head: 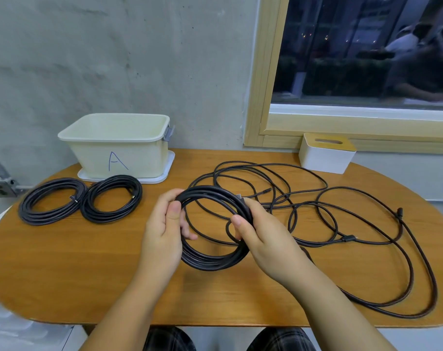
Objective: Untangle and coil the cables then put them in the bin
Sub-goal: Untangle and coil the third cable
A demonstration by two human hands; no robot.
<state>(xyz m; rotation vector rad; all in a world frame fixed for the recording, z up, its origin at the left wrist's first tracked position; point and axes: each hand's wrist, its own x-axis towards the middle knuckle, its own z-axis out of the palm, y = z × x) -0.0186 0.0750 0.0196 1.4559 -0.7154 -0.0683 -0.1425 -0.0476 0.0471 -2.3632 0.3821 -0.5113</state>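
From the head camera I look down on a rounded wooden table (94, 279) set against a grey concrete wall (139, 59). In the middle my left hand (164, 224) and my right hand (261, 236) hold a coiled black cable (210, 259) just above the tabletop; the left grips the coil's left side with the thumb lying over the strands and the fingers curled through the loop, and the right grips its right side with the thumb pressed on top and the fingers wrapped round the bundle. A connector end pokes out near the top of the coil by my right hand. At the back left stands the cream bin (119, 148), marked with a blue letter A and resting on a white tray (164, 173). Just in front of it lie two finished coils, touching each other: the left coil (28, 211) and the right coil (137, 198). To the right of my hands the loose tangled cables (367, 239) sprawl over the table in wide overlapping loops, some strands passing behind my right hand and under the held coil, so I cannot tell whether they join it. A white tissue box (324, 158) with a wooden top sits at the back right beneath the wood-framed window (266, 84).
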